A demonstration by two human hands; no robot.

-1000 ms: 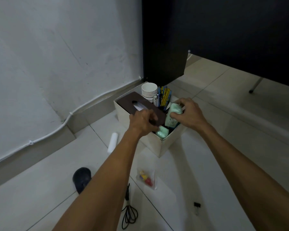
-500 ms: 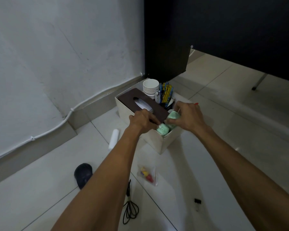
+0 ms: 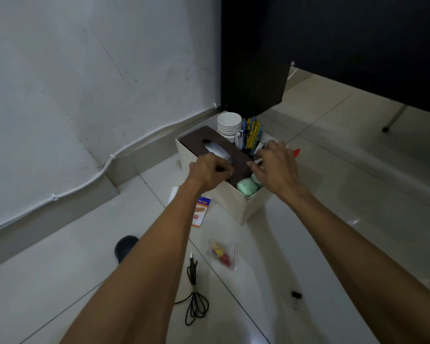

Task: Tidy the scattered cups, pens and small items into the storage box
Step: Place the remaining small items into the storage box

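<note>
A cream storage box [image 3: 243,209] stands on the tiled floor by the wall. In it are a brown tissue box [image 3: 196,140], a stack of white cups [image 3: 229,122], upright pens [image 3: 252,132] and two green packets [image 3: 246,187] at the near end. My left hand [image 3: 209,170] is curled and grips the near end of the tissue box. Over the green packets and the pen section hovers my right hand [image 3: 276,167], its fingers loose and its fingertips at the tissue box's end. What lies under that palm is hidden.
On the floor near the box lie a plaster packet [image 3: 201,212], a white roll [image 3: 174,194] half hidden by my arm, a zip bag of coloured bits [image 3: 221,252], a black cable [image 3: 194,294], a binder clip [image 3: 296,295] and a dark rounded object [image 3: 126,245]. A red tip [image 3: 296,152] shows behind my right hand.
My right hand pushed a green packet down into the box and let it go. My left hand stayed at the tissue box. The view moved closer.
</note>
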